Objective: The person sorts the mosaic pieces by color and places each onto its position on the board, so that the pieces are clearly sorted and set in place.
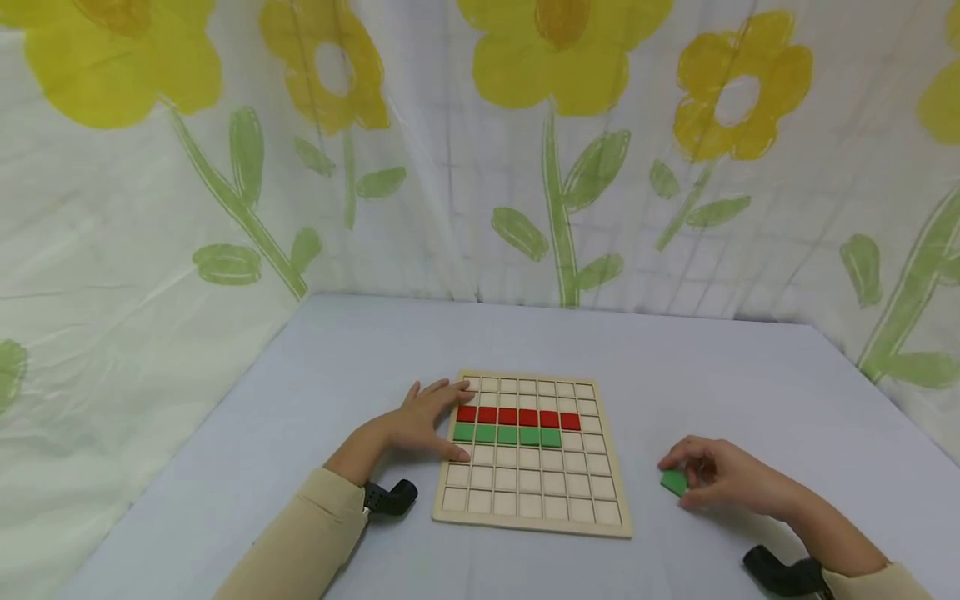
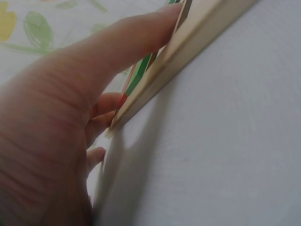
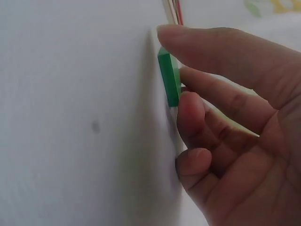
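Observation:
A wooden grid board (image 1: 551, 507) lies on the table, with a row of red tiles (image 1: 507, 416) and, just below it, a row of green tiles (image 1: 507, 435). Over the board's left edge rests my left hand (image 1: 416, 425), fingers spread, thumb on the frame beneath the green row. In the left wrist view, that thumb (image 2: 141, 35) lies along the board's edge. To the right of the board, my right hand (image 1: 720, 477) pinches a loose green tile (image 1: 673, 481) between thumb and fingers. The right wrist view shows this tile (image 3: 169, 77) edge-on, close over the tabletop.
A pale cloth-covered table (image 1: 390, 333) stretches around the board. Behind it hangs a white curtain (image 1: 442, 183) printed with yellow flowers. Black wrist devices sit at both cuffs, one near the left sleeve (image 1: 300, 533).

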Tool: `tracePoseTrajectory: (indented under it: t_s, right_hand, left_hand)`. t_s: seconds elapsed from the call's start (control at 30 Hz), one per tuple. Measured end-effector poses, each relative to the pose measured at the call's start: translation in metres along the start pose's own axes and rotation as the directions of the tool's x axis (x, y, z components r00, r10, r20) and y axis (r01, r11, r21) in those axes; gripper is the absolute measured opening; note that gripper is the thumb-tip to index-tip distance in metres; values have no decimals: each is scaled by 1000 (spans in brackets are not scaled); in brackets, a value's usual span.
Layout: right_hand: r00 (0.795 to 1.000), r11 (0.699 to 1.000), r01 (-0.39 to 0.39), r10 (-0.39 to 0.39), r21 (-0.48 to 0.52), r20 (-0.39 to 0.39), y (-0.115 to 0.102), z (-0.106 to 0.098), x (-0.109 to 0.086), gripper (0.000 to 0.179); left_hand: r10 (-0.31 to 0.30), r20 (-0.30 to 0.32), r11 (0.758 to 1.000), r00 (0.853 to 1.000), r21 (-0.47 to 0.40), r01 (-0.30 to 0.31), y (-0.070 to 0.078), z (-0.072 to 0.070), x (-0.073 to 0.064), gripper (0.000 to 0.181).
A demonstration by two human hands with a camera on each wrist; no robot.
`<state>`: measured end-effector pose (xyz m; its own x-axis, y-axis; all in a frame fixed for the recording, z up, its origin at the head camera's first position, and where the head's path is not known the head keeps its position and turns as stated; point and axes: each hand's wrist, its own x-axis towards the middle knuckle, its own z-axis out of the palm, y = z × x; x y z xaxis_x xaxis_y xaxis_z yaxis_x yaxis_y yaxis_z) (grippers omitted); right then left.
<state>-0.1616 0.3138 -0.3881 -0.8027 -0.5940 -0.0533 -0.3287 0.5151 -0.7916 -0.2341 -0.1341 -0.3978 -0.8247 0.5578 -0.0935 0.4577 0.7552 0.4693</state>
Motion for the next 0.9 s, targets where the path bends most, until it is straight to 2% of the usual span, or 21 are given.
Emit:
tracePoseTrajectory:
  t_s: [0.37, 0.53, 0.9]
  right_hand:
    - [991, 988, 125, -128, 89, 34, 13, -3, -2, 31]
    - [988, 982, 143, -149, 125, 41, 15, -2, -3, 27]
    - [999, 999, 18, -16, 40, -37, 14, 1, -2, 23]
  left_hand:
    - [14, -9, 1000, 1000, 0, -14, 0, 1, 0, 90]
    - [9, -1, 1000, 1000, -5, -9, -1, 3, 0, 91]
    - [3, -12, 1000, 1000, -7, -4, -2, 4, 2, 91]
